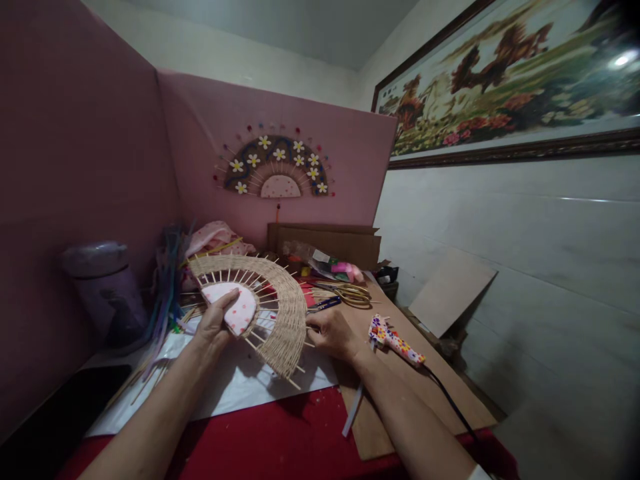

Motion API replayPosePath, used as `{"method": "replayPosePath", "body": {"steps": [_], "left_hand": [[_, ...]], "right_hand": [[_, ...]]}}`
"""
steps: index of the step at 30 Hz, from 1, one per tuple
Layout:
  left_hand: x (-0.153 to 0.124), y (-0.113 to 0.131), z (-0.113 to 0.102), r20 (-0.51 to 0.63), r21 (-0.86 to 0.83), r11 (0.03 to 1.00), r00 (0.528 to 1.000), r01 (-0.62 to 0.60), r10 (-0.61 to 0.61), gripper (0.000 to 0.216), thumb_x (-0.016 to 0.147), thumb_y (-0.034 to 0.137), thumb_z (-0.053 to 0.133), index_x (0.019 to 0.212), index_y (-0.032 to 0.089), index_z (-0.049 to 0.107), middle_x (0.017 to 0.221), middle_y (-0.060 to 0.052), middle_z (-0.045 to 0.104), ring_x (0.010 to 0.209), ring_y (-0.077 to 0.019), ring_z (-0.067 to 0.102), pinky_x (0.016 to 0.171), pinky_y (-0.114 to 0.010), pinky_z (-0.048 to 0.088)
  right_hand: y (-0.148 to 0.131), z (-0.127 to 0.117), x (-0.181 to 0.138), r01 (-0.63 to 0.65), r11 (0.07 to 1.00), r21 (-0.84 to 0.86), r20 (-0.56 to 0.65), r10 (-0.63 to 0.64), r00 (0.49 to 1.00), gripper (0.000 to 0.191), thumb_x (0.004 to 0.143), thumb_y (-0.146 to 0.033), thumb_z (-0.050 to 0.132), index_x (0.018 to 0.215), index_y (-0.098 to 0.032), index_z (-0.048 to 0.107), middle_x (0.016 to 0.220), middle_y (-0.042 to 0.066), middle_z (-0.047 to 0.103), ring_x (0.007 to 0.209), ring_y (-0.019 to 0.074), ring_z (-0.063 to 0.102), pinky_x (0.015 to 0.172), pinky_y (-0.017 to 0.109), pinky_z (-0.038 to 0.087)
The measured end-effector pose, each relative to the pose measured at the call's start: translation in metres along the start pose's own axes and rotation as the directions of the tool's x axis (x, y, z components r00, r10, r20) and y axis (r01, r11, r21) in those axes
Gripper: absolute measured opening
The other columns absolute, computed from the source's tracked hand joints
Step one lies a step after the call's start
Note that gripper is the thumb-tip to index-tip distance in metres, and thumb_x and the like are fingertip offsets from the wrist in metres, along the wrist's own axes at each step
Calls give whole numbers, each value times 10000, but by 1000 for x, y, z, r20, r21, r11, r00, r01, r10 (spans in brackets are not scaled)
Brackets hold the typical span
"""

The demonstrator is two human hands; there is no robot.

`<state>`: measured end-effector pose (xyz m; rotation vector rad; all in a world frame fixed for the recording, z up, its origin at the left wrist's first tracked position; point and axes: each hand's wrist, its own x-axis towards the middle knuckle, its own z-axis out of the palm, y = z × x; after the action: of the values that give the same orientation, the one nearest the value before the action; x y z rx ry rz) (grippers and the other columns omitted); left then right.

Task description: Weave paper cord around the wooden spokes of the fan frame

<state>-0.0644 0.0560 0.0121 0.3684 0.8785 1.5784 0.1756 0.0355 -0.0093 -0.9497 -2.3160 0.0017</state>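
I hold a half-round woven fan [280,313] of pale cord on wooden sticks, tilted above the table. My left hand [216,323] grips its pink dotted centre piece [239,308], thumb on top. My right hand [331,333] is closed at the fan's right rim, pinching the cord or a stick end; I cannot make out which. A finished fan with white flowers [276,167] hangs on the pink board behind.
A glue gun [395,340] with coloured dots lies on a cardboard sheet [430,393] right of my hand, its cable trailing off. Gold scissors [353,293], a blue tool and bags lie further back. A purple jar [107,293] stands at left. White paper [235,383] covers the red table.
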Motion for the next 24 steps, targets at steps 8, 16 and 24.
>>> {"method": "replayPosePath", "body": {"steps": [8, 16, 24], "left_hand": [[-3, 1, 2, -1, 2, 1000, 1000, 19, -19, 62, 725, 61, 574, 761, 111, 583, 635, -62, 666, 509, -167, 629, 540, -304, 552], [-1, 1, 2, -5, 4, 1000, 1000, 5, -5, 62, 719, 49, 576, 764, 91, 587, 642, -72, 662, 508, -175, 628, 519, -321, 552], [-1, 1, 0, -1, 9, 1000, 1000, 4, -4, 63, 714, 47, 582, 755, 95, 588, 631, -66, 663, 495, -167, 624, 507, -300, 550]], "right_hand": [[-1, -1, 0, -11, 1000, -4, 6, 11, 1000, 113, 676, -101, 512, 630, -168, 589, 558, -9, 581, 500, 71, 438, 517, 200, 238], [1, 1, -1, -8, 1000, -3, 6, 8, 1000, 113, 681, -107, 509, 629, -170, 586, 575, -5, 593, 513, 74, 441, 526, 203, 244], [0, 0, -1, -23, 1000, -3, 19, 23, 1000, 130, 683, -101, 500, 643, -167, 604, 575, -3, 592, 509, 74, 445, 524, 202, 241]]}}
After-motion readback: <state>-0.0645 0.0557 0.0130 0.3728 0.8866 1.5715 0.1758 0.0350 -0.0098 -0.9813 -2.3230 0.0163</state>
